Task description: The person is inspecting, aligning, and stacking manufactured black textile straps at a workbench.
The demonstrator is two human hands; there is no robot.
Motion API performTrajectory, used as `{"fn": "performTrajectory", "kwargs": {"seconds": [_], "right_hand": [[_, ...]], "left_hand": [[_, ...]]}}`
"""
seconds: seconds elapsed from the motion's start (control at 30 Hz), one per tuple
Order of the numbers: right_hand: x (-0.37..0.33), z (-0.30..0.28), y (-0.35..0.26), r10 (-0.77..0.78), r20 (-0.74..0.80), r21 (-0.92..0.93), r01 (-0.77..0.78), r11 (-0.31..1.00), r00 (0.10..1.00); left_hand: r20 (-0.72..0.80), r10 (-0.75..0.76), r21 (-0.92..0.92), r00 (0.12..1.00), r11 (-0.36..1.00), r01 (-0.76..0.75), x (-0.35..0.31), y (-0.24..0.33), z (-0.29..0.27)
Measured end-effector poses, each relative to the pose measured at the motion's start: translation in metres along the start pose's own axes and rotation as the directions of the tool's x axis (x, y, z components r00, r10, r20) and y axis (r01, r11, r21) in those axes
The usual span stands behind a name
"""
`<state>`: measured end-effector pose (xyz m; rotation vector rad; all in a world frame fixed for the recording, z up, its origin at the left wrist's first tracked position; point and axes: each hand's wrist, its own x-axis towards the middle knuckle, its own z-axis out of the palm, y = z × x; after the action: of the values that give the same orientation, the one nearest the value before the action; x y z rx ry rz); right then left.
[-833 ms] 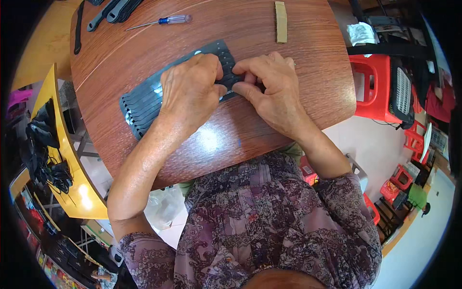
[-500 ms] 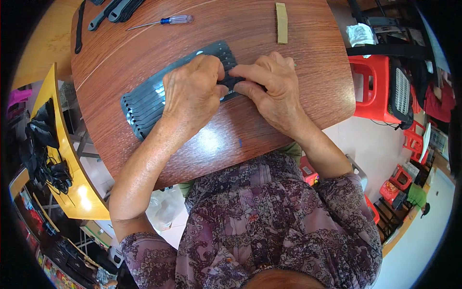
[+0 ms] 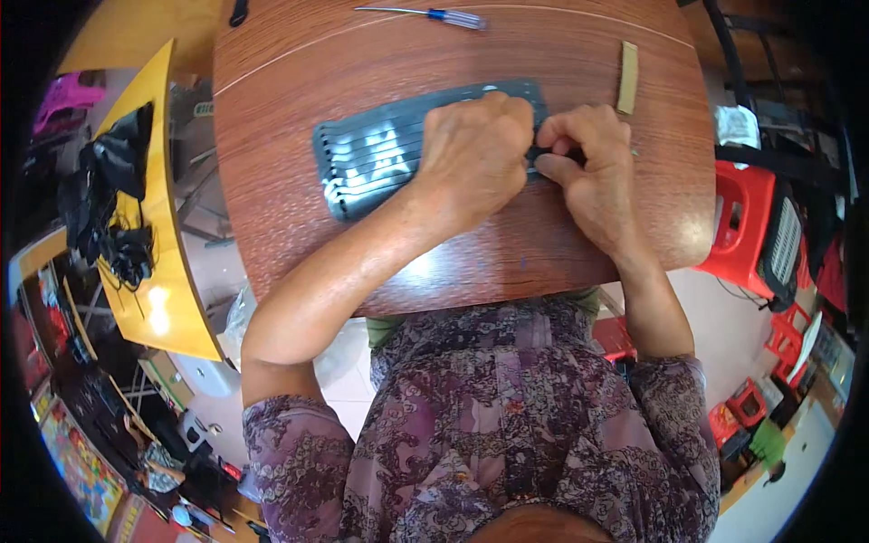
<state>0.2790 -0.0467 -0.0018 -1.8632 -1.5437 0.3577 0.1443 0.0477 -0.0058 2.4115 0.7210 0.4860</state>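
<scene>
A row of flat, dark grey-green strips point(image 3: 362, 149) lies side by side on the brown wood-grain table point(image 3: 398, 54), with small dark notches or holes along the left ends. My left hand point(image 3: 480, 145) is closed over the right part of the row, fingers curled under and what they grip hidden. Close beside it on the right, my right hand point(image 3: 593, 163) pinches the end of a dark strip point(image 3: 534, 156) between thumb and forefinger. The hands nearly meet there.
Beyond the strips lies a screwdriver point(image 3: 457, 18) with a clear blue handle. A tan folded strip point(image 3: 627, 77) lies at the far right. Red stools point(image 3: 751, 222) stand right of the table. To the left, a yellow tabletop point(image 3: 167, 299) bears black bags point(image 3: 118, 172) and cords.
The view has shifted, so the table and things sit farther right and higher. My left hand has turned over more, hiding its fingertips; my right fingers have curled in tighter.
</scene>
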Motion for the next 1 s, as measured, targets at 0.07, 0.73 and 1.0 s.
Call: {"fn": "performTrajectory", "kwargs": {"seconds": [0.07,0.73,1.0], "right_hand": [[0.002,0.0,0.001,-0.001,0.04,-0.003,0.001,1.0,0.999],[0.001,0.002,0.006,-0.015,-0.004,0.055,0.015,0.998,1.0],[-0.003,0.005,0.002,0.017,-0.039,0.062,-0.014,0.998,0.999]], "left_hand": [[0.021,-0.005,-0.021,1.0,1.0,0.005,-0.001,-0.001,-0.001],[-0.094,0.088,-0.031,0.992,0.995,-0.091,-0.008,0.002,0.007],[-0.119,0.076,-0.033,0.99,0.996,-0.08,-0.006,0.001,0.009]]}}
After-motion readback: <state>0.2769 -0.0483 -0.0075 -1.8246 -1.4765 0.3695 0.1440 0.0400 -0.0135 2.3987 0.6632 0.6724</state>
